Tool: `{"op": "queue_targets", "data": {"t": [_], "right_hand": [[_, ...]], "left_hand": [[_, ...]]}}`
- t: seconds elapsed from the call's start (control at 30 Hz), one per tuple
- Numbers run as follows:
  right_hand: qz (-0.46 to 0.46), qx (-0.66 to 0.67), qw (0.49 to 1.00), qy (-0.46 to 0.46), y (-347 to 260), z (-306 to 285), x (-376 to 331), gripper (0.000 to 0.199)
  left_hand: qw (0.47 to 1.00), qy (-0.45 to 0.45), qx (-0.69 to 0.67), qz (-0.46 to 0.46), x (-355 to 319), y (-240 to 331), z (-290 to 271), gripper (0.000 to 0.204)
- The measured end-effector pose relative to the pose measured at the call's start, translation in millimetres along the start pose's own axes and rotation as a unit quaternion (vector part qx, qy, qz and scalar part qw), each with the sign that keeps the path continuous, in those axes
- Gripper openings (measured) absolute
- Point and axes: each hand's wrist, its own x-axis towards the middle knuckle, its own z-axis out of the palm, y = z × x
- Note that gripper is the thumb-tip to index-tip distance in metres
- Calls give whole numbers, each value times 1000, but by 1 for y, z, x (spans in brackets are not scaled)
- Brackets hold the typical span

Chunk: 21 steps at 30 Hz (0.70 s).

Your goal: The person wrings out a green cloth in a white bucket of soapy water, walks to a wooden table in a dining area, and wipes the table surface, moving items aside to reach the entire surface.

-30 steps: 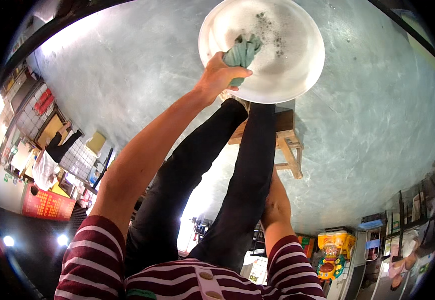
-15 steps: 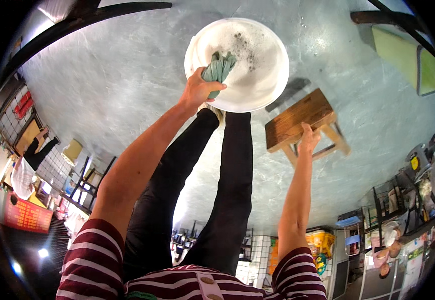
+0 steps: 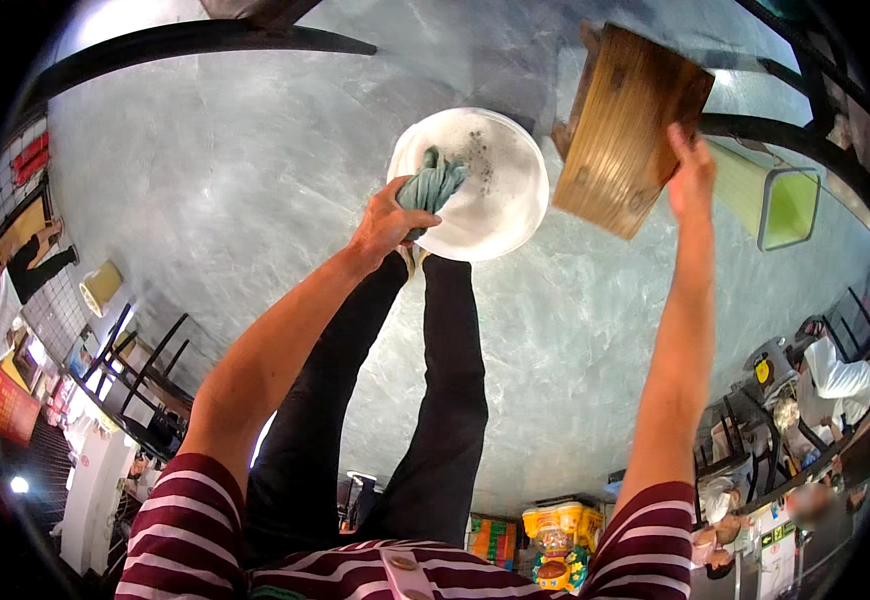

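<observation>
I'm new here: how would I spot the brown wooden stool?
Find the big round white basin. To its right, the person's right hand holds the stool by one edge. Its flat, grained wood sets it apart from the pale green rectangular bin nearby.

i can read no words from here: a red board at far left bears faint rows of writing, a red mark sits on a white counter, and a small green sign shows at lower right, too tiny for me.
</observation>
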Motion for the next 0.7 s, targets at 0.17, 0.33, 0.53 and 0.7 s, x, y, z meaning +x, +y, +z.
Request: {"op": "queue_targets", "data": {"t": [0.17,0.33,0.53,0.7], "right_hand": [[-77,22,970,228,-59,-16,71,22],[-24,-153,987,51,-53,15,-20,20],[262,49,964,-12,-19,114,-245,49],[222,435,873,18,-90,184,-344,57]], "left_hand": [[999,-4,-38,2,-12,9,1,65],[989,-1,-136,-53,-35,6,24,68],[969,-99,-201,-102,-110,22,33,90],[904,-315,-241,-160,-200,57,1,49]]}}
